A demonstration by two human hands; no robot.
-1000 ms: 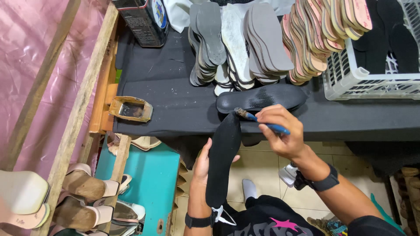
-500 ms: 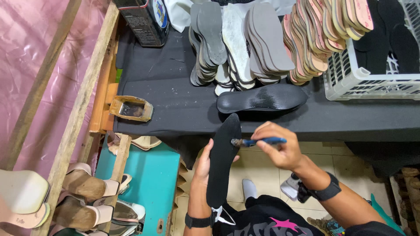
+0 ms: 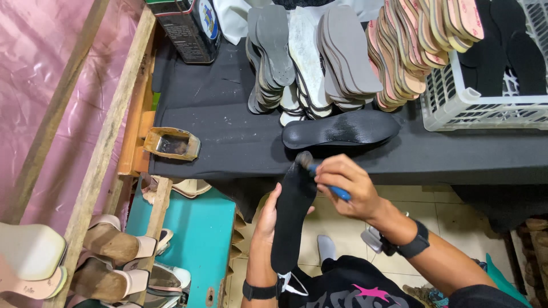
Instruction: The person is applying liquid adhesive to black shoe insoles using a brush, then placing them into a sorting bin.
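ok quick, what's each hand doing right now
Left hand: closed on a black insole, holding it up from below.
Right hand: closed on a blue-handled brush, tip at the insole's top end.

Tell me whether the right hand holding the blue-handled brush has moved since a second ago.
Yes. The right hand with the blue-handled brush has dropped from over the black table's front edge, toward the person, to the tip of the held black insole.
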